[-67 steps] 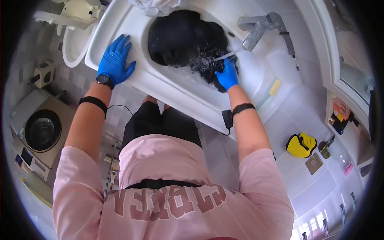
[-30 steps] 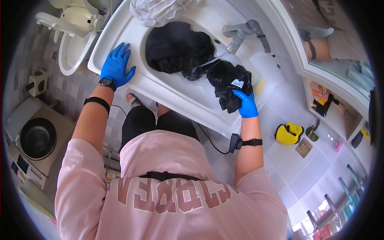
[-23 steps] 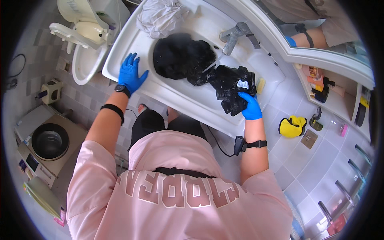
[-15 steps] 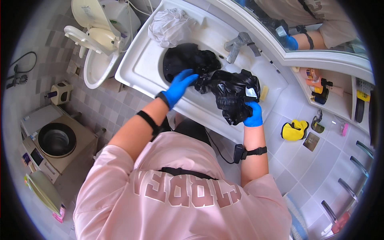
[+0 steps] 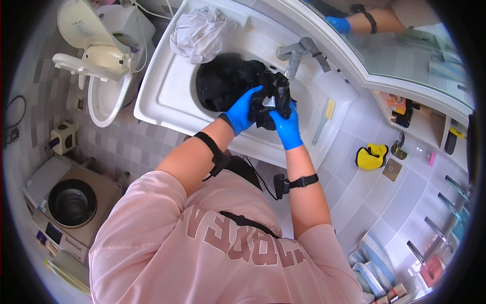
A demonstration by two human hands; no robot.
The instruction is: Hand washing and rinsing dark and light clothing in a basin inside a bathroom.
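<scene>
Between my two blue-gloved hands is a wet, shiny black garment [image 5: 279,87], bunched over the white sink [image 5: 161,96]. My left hand [image 5: 240,114] is closed on its left side. My right hand [image 5: 287,127] grips its lower right side, next to a small white label [image 5: 269,102]. More black fabric [image 5: 243,73] lies in dark water in the round bowl just beyond my left hand; whether it joins the held garment cannot be seen. A crumpled white cloth [image 5: 200,34] rests on the sink's far left corner.
A grey faucet [image 5: 294,57] stands at the sink's back. On its right side lies a scrubbing brush [image 5: 323,120]. A mirror [image 5: 395,50] and an open shelf [image 5: 422,119] flank the right. A toilet [image 5: 101,96] and a washing machine [image 5: 73,202] are at left.
My right hand has brought the black garment left and inward, gathering it into a tighter bunch. My left hand has moved right and taken hold of it. The brush is now uncovered.
</scene>
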